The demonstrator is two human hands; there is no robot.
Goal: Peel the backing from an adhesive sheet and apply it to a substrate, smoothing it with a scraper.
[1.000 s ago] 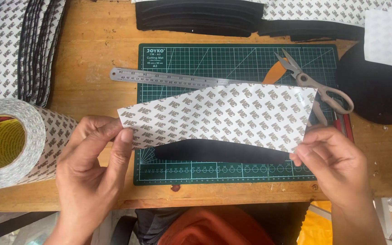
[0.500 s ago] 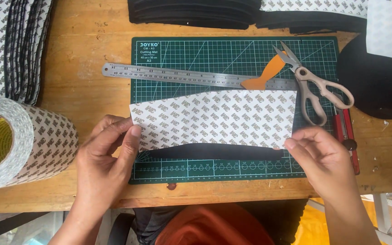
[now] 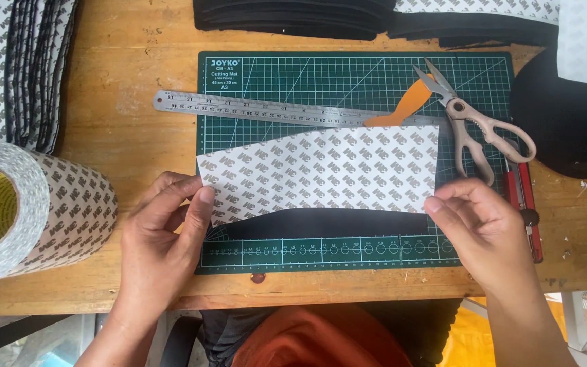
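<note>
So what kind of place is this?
Probably a small craft workshop: a wooden workbench holds a green cutting mat, a steel ruler, scissors and a big roll of patterned tape.

Counted on the table: two hands [image 3: 161, 238] [image 3: 487, 228], one printed sheet [image 3: 327, 170], one mat [image 3: 348, 75], one ruler [image 3: 266, 109], one pair of scissors [image 3: 473, 126], one tape roll [image 3: 28, 207].

Both hands, left [image 3: 161, 234] and right [image 3: 487, 228], pinching a patterned adhesive sheet [image 3: 327, 170] over a black strip [image 3: 327, 223] on a green cutting mat [image 3: 273, 78]
</note>
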